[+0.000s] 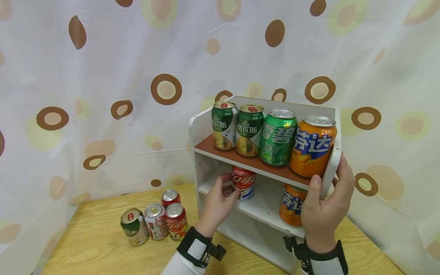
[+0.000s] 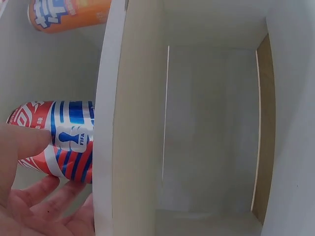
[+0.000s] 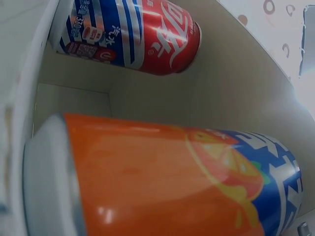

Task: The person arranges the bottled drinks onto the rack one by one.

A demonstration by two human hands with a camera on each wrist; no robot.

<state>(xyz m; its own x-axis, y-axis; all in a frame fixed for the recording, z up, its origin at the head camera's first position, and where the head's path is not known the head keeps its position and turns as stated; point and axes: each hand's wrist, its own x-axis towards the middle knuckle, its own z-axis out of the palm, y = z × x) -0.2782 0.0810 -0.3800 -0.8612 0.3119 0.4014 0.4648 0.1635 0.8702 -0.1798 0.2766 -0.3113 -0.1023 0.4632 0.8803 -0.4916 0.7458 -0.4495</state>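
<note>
My left hand [image 1: 218,204] holds a red cola can [image 1: 245,180] that stands on the middle level of a small white shelf unit [image 1: 254,225]. In the left wrist view, the thumb lies across the front of this red, blue and silver can [image 2: 66,132], with fingers curled under its far side. My right hand [image 1: 326,210] grips the unit's right side panel [image 1: 332,164], thumb in front and fingers around the outside. Beside that thumb, an orange Fanta can [image 1: 290,204] stands on the middle level; it also fills the lower right wrist view.
On the brown top level stand two green-and-gold kvass cans [image 1: 249,131], a green Sprite can [image 1: 278,137] and another orange can [image 1: 313,147]. Several cans, including a white cola can [image 1: 156,221], stand on the wooden table [image 1: 99,229] at left. A patterned curtain [image 1: 130,57] hangs behind.
</note>
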